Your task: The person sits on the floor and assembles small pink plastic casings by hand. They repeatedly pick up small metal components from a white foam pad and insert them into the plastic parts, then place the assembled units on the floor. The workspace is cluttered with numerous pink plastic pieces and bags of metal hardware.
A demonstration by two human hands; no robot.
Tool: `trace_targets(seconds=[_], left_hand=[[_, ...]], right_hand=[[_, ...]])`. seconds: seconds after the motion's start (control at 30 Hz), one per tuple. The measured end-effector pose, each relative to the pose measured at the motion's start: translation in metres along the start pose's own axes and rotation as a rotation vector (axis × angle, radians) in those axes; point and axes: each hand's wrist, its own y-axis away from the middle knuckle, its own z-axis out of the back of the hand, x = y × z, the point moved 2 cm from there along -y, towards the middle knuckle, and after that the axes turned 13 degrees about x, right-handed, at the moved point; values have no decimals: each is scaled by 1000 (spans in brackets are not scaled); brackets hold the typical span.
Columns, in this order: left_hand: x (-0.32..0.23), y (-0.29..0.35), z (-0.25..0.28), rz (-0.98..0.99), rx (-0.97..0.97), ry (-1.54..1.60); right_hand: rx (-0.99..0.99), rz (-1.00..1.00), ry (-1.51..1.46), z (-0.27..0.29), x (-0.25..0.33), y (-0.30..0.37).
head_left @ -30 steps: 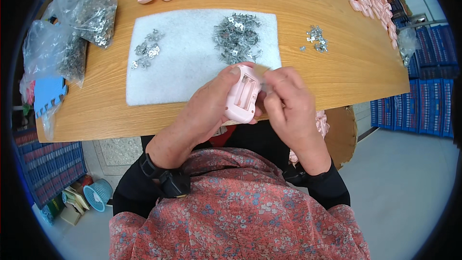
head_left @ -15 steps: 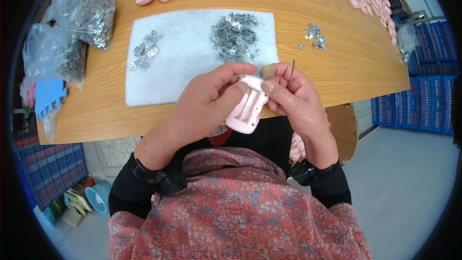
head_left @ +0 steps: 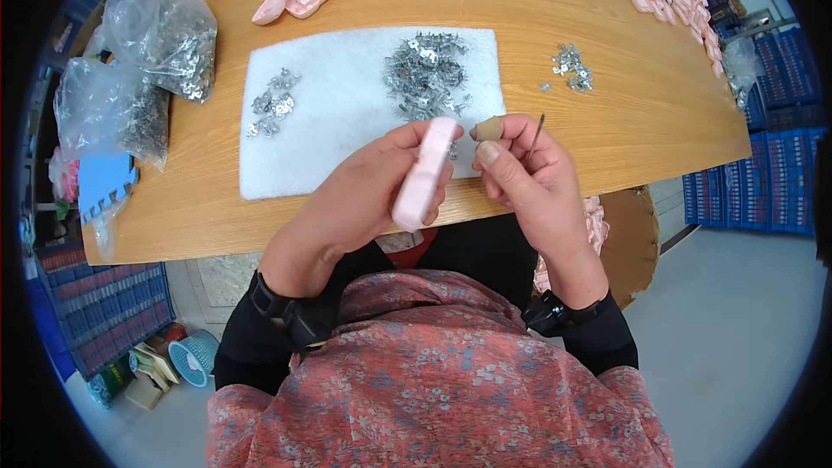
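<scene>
- One pink shell (head_left: 425, 175), up on its narrow side at the white mat's (head_left: 338, 104) near edge, gripped by the left hand (head_left: 364, 184), fingers wrapped behind it.
- One thin dark rod (head_left: 538, 132) tucked in the right hand's (head_left: 539, 175) curled fingers, right of the shell, also by the mat's near edge. Thumb's up near one tan finger cover (head_left: 489, 128); can't tell if it's pinching anything.
- Three clip piles (head_left: 427, 74): two on the mat, one right of it.
- Two clear bags (head_left: 169, 30) left of the mat.
</scene>
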Motion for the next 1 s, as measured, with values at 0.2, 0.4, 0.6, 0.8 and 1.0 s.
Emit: trace_targets(seconds=[0.2,0.4,0.6,0.8,1.0], left_hand=[[0,4,4,-24,117,364],[1,6,3,-15,60,386],[6,5,11,-49,110,360],[0,0,-5,-88,-216,6],[-1,1,8,-192,-19,144]], right_hand=[[24,100,128,-10,-6,-6],[22,124,220,-19,0,-11],[29,186,448,-17,0,-12],[77,447,820,-30,-1,-8],[68,428,734,-33,5,-1]])
